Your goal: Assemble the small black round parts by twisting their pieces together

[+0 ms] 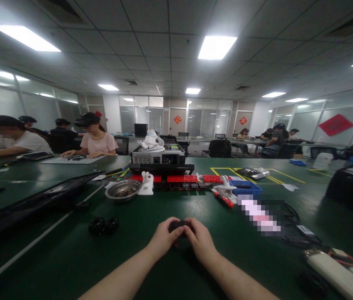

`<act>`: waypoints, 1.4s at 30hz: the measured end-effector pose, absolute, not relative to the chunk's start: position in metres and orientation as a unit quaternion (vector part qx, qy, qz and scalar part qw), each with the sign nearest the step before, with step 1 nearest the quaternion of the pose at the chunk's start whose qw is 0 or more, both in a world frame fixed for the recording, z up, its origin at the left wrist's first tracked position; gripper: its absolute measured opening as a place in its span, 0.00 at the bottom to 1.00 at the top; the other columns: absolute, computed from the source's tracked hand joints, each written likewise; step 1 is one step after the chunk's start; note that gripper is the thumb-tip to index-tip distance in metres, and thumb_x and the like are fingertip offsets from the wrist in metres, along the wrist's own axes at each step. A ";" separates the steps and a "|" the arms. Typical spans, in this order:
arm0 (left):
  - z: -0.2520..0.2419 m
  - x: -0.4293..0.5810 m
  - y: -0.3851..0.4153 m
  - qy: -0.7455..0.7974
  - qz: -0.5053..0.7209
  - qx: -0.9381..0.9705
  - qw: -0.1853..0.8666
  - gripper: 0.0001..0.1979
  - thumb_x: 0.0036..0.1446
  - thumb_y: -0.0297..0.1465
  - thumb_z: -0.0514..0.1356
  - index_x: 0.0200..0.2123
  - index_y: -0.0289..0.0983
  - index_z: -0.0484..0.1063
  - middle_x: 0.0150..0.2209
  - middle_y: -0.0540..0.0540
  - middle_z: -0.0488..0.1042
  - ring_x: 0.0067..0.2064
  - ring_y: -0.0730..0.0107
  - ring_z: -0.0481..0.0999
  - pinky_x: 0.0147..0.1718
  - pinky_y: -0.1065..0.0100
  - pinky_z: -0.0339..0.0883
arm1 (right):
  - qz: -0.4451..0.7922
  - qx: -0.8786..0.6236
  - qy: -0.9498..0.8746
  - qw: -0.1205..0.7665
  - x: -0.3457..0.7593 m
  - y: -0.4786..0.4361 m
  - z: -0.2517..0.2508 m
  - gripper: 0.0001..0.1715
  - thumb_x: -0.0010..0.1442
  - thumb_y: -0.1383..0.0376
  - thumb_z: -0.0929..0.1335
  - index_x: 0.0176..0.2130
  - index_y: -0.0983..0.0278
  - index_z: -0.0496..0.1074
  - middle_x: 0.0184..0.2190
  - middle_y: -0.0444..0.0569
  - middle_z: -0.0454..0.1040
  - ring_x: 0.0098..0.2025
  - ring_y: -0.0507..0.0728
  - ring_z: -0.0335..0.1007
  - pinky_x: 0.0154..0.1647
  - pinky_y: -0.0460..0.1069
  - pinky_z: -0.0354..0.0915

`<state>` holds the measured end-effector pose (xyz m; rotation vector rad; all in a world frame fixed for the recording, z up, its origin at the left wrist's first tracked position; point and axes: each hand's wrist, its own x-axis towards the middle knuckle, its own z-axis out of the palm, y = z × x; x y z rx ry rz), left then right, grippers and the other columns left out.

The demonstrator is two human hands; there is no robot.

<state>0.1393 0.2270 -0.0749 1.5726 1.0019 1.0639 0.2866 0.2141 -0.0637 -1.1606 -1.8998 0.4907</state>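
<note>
Both of my hands meet low over the green table, closed round a small dark, rounded part. My left hand grips its left side, and my right hand has its fingers and thumb on the right side. The thumbs nearly touch on top. Most of the part is hidden by the fingers, so its exact kind cannot be made out. To the left of my hands, two black wheel-like rings lie side by side on the table.
Ahead stand a metal bowl of small parts, a white bracket, red strips and an opened machine. A red screwdriver lies by a blue tray. A long black panel is left; cables are right. People sit beyond.
</note>
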 end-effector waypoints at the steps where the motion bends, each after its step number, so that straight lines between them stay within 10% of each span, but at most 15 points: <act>1: -0.076 0.139 0.230 0.408 0.440 0.631 0.491 0.25 0.43 0.49 0.54 0.36 0.34 0.63 0.26 0.48 0.68 0.18 0.75 0.67 0.15 0.74 0.59 | 0.188 -0.451 -0.767 0.415 0.286 0.212 -0.062 0.11 0.54 0.62 0.61 0.38 0.64 0.65 0.32 0.48 0.68 0.34 0.54 0.63 0.35 0.48 0.60; 8: -0.080 0.135 0.242 0.422 0.452 0.565 0.547 0.24 0.42 0.49 0.54 0.32 0.33 0.64 0.21 0.50 0.69 0.17 0.75 0.67 0.14 0.74 0.58 | 0.129 -0.379 -0.814 0.421 0.281 0.202 -0.062 0.25 0.49 0.72 0.62 0.48 0.62 0.57 0.47 0.51 0.60 0.48 0.57 0.57 0.49 0.53 0.56; 14: -0.079 0.139 0.238 0.439 0.451 0.576 0.522 0.19 0.42 0.42 0.57 0.32 0.34 0.65 0.23 0.51 0.67 0.20 0.74 0.67 0.16 0.74 0.59 | 0.175 -0.444 -0.748 0.461 0.281 0.211 -0.072 0.29 0.52 0.61 0.62 0.52 0.64 0.52 0.46 0.53 0.61 0.46 0.57 0.59 0.46 0.52 0.58; 22: -0.070 0.141 0.225 0.415 0.427 0.650 0.472 0.17 0.43 0.40 0.58 0.34 0.34 0.66 0.29 0.47 0.67 0.29 0.68 0.69 0.21 0.71 0.64 | 0.242 -0.521 -0.721 0.387 0.287 0.227 -0.076 0.31 0.58 0.52 0.49 0.19 0.65 0.66 0.19 0.46 0.66 0.25 0.53 0.62 0.27 0.46 0.56; 32: -0.077 0.139 0.233 0.429 0.443 0.616 0.490 0.22 0.45 0.45 0.54 0.36 0.33 0.64 0.26 0.48 0.68 0.21 0.74 0.67 0.16 0.74 0.59 | 0.229 -0.478 -0.760 0.375 0.285 0.214 -0.066 0.12 0.55 0.60 0.59 0.36 0.65 0.64 0.29 0.47 0.69 0.31 0.54 0.64 0.31 0.46 0.58; 42: -0.074 0.141 0.236 0.446 0.486 0.544 0.519 0.17 0.43 0.43 0.55 0.30 0.34 0.64 0.22 0.52 0.65 0.18 0.76 0.65 0.14 0.74 0.58 | 0.162 -0.466 -0.761 0.421 0.281 0.209 -0.072 0.29 0.49 0.63 0.64 0.51 0.63 0.53 0.42 0.51 0.63 0.41 0.57 0.62 0.42 0.51 0.59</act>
